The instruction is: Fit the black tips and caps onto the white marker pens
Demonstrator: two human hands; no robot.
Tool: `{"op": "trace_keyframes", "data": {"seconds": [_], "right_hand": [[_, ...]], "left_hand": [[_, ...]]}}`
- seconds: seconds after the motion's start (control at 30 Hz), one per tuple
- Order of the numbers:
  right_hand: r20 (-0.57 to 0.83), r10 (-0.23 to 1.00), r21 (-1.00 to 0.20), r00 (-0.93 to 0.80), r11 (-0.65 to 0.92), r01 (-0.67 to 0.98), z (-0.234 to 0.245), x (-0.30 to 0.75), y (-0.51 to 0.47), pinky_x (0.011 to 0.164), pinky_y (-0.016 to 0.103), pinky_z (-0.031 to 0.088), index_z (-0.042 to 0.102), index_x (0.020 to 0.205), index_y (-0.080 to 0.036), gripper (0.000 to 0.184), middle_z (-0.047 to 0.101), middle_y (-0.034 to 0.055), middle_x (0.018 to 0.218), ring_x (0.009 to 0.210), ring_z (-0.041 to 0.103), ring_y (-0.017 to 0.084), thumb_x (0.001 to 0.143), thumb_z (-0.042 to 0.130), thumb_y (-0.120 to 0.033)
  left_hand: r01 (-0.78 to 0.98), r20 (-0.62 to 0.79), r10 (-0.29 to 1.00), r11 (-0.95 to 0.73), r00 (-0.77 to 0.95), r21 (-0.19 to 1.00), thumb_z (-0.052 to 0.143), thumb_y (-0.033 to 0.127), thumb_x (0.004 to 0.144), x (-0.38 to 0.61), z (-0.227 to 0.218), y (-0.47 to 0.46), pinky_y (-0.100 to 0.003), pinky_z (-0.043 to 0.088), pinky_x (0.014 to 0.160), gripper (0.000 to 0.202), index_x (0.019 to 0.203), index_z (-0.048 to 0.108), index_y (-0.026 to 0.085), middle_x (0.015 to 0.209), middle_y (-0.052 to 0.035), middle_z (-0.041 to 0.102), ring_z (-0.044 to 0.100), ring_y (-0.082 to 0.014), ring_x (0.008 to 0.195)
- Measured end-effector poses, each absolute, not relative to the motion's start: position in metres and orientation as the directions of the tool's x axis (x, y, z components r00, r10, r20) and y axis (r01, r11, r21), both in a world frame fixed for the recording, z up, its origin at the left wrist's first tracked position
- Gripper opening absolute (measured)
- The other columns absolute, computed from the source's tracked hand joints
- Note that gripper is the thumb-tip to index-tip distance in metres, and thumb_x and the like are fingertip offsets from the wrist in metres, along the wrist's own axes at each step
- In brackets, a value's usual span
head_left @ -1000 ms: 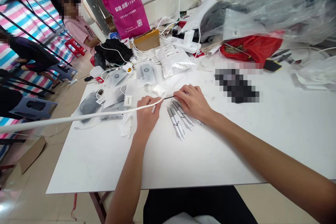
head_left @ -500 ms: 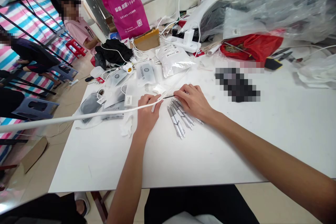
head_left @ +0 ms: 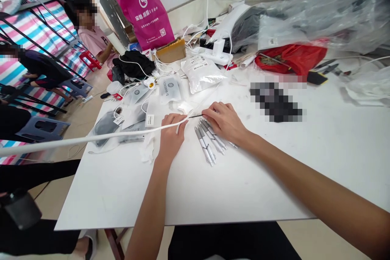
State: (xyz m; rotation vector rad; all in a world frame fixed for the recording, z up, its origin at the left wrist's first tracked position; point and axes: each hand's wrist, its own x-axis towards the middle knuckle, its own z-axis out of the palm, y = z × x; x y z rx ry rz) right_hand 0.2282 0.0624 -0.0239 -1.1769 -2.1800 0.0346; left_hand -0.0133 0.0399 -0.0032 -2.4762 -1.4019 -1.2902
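Head view: pens (head_left: 208, 145) on white table (head_left: 243, 183), striped cloth (head_left: 56, 12) beyond.

Head view faces forward, down across table (head_left: 228, 191); left hand (head_left: 172, 134), right hand (head_left: 227, 121) near.

Over at the table (head_left: 243, 187), a rod (head_left: 196, 116) bridges the left hand (head_left: 171, 139) and the right hand (head_left: 224, 122), with pens (head_left: 204, 146) lying on the worker's side, close by the right. Packets (head_left: 170, 89) spread beyond and left of the left hand; behind both hands sits a parcel (head_left: 202, 75), and past it leftward a box (head_left: 171, 52), a carrier bag (head_left: 152, 26) behind that
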Motion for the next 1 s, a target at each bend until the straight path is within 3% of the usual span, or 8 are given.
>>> {"op": "trace_keyframes", "data": {"seconds": [0.3, 0.7, 1.0], "right_hand": [[0.522, 0.755, -0.314, -0.396, 0.602, 0.734, -0.0249, 0.2264, 0.0619, 0.087, 0.041, 0.036, 0.069, 0.119, -0.024, 0.030, 0.067, 0.0082, 0.109, 0.095, 0.056, 0.024, 0.116, 0.040, -0.032], [0.490, 0.775, -0.349, -0.399, 0.594, 0.725, -0.0214, 0.2243, 0.0588, 0.088, 0.041, 0.035, 0.069, 0.118, -0.025, 0.031, 0.067, 0.0100, 0.110, 0.095, 0.056, 0.025, 0.115, 0.038, -0.031], [0.465, 0.752, -0.300, -0.468, 0.631, 0.715, -0.0233, 0.2246, 0.0587, 0.086, 0.039, 0.034, 0.067, 0.123, -0.024, 0.033, 0.069, 0.0084, 0.108, 0.095, 0.058, 0.025, 0.117, 0.036, -0.033]], "left_hand": [[0.734, 0.698, 0.663, -0.612, 0.272, 0.295, 0.063, 0.024, 0.109, -0.0125, -0.0017, 0.0406, -0.037, 0.051, 0.091, 0.015, 0.115, 0.077, 0.023, 0.102, -0.0059, 0.073, 0.064, -0.0208, 0.097], [0.749, 0.682, 0.685, -0.586, 0.255, 0.309, 0.064, 0.026, 0.109, -0.0120, -0.0011, 0.0389, -0.039, 0.050, 0.093, 0.017, 0.115, 0.080, 0.025, 0.105, -0.0067, 0.074, 0.064, -0.0221, 0.100], [0.746, 0.720, 0.574, -0.655, 0.390, 0.117, 0.063, 0.014, 0.106, -0.0168, -0.0011, 0.0394, -0.039, 0.047, 0.092, 0.023, 0.115, 0.080, 0.027, 0.105, -0.0074, 0.077, 0.065, -0.0221, 0.101]]}}
